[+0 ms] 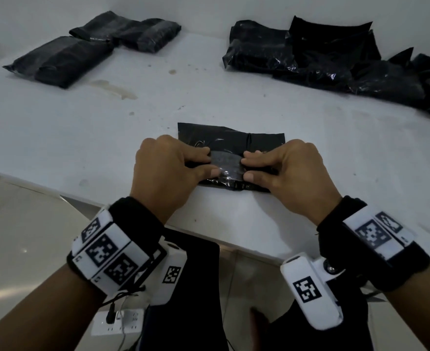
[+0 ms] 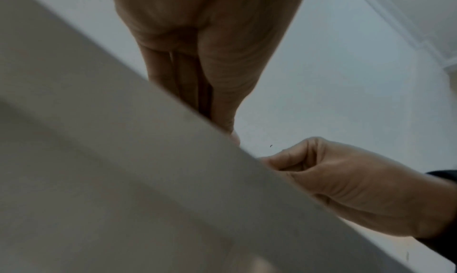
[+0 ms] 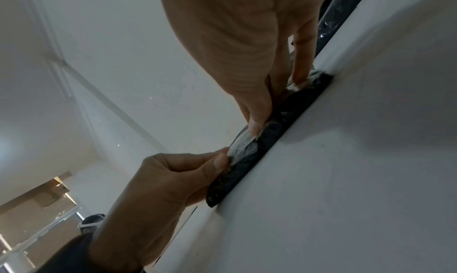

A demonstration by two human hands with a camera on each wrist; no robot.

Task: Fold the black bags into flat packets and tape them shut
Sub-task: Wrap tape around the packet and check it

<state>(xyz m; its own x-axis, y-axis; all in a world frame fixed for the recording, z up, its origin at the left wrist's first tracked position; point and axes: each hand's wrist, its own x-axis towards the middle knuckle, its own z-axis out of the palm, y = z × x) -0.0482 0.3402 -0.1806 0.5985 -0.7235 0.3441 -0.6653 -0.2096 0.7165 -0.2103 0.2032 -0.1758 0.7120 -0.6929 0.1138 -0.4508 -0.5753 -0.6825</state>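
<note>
A folded black bag lies flat on the white table close to its front edge. A strip of clear tape runs across the packet's near half. My left hand pinches the tape's left end between thumb and forefinger. My right hand pinches its right end the same way. The right wrist view shows the black bag edge-on, the tape wrinkled on top, my right hand bearing down and my left hand gripping the tape end. In the left wrist view the table edge hides the packet.
Three taped black packets lie at the back left. A heap of loose black bags fills the back right. A yellowish stain marks the table. A white power strip sits on the floor below the table's front edge.
</note>
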